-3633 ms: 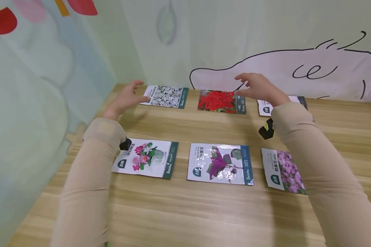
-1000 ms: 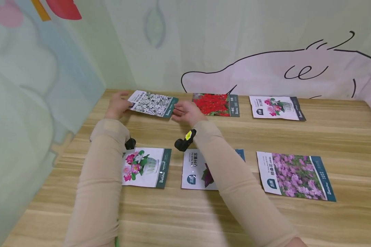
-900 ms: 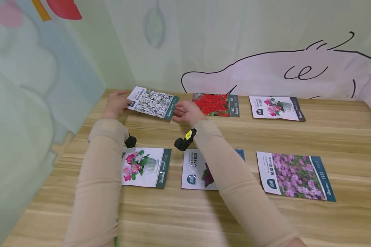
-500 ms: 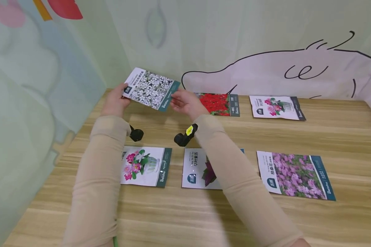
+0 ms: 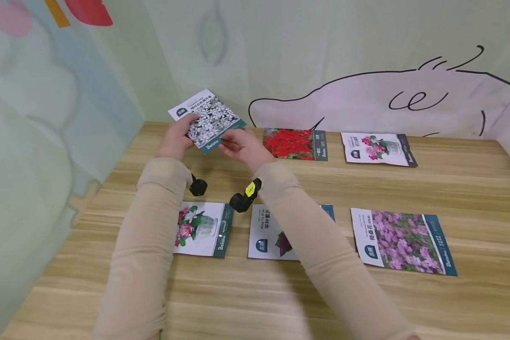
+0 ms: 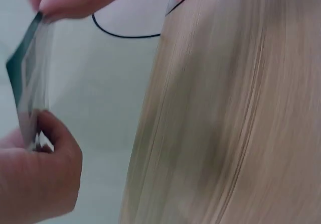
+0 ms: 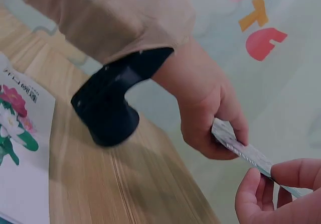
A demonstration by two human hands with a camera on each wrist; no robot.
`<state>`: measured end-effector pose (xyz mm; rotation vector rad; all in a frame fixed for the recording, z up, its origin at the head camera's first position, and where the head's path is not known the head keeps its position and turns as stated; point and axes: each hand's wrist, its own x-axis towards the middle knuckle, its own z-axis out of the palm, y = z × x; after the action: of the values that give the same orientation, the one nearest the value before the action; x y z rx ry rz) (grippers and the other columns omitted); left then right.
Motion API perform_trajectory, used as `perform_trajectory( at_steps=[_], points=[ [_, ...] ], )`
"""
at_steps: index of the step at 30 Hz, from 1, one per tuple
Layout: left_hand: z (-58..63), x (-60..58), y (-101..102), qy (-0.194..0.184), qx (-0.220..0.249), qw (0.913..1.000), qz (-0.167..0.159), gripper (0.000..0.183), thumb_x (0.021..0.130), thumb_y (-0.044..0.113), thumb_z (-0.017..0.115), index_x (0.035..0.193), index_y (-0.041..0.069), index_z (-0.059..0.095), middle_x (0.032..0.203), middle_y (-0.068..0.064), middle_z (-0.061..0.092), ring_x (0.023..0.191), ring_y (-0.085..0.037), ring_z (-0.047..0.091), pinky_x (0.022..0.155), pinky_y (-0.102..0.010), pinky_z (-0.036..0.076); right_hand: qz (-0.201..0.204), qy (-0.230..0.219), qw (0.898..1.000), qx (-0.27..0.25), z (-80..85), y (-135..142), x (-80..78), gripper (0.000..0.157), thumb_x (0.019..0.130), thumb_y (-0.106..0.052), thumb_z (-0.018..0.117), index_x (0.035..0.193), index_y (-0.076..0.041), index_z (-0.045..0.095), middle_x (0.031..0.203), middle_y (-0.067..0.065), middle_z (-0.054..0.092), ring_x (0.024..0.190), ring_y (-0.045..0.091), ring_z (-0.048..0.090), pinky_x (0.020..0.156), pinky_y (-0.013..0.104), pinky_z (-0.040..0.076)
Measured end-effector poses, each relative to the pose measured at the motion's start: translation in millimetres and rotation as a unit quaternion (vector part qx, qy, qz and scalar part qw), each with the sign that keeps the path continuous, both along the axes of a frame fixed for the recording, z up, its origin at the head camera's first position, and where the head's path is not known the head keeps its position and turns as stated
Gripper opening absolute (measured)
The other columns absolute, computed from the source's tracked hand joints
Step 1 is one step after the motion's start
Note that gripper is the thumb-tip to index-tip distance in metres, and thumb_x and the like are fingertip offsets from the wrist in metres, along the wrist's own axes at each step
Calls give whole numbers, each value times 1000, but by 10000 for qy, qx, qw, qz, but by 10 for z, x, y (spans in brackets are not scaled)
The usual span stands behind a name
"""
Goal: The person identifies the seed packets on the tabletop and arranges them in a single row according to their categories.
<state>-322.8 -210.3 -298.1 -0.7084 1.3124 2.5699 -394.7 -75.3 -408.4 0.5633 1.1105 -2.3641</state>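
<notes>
A seed packet with white flowers (image 5: 212,118) is held tilted above the back left of the table. My left hand (image 5: 176,138) grips its left side, thumb on the printed front. At its green bottom edge, my right hand (image 5: 245,144) pinches with thumb and fingers. The left wrist view catches the packet (image 6: 31,78) nearly edge-on, between the left hand below and the right hand above. In the right wrist view both hands meet along the packet's thin edge (image 7: 246,153).
On the wooden table (image 5: 221,297) lie a red-flower packet (image 5: 290,144), a vase-picture packet (image 5: 380,148), another vase-picture packet (image 5: 201,229) partly behind my left arm, a purple-leaf packet (image 5: 268,231) under my right arm, and a pink-flower packet (image 5: 403,242). Printed walls (image 5: 289,56) stand behind and left.
Both hands have lifted the white-flower packet off the table and tilted its front up. Since half a second ago it has turned, and the left hand has shifted right, its thumb further over the front.
</notes>
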Motion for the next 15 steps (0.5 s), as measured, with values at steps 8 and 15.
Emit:
perform_trajectory(
  at_steps=[8, 15],
  points=[
    [30, 33, -167, 471, -959, 9855, -1319, 19, 92, 1, 53, 109, 8, 48, 77, -7, 65, 67, -18, 65, 58, -27, 56, 630, 543, 9963, 193, 13, 177, 29, 34, 71, 13, 62, 98, -7, 66, 92, 12, 65, 79, 23, 62, 68, 34, 54],
    [10, 113, -295, 685, -1848, 9461, -2569, 26, 93, 6, 55, 116, 7, 44, 85, -7, 66, 72, -19, 67, 63, -29, 57, 991, 831, 9906, 456, 518, 296, 608, 39, 77, 16, 58, 112, -2, 61, 105, 18, 64, 94, 27, 63, 81, 38, 53]
  ],
)
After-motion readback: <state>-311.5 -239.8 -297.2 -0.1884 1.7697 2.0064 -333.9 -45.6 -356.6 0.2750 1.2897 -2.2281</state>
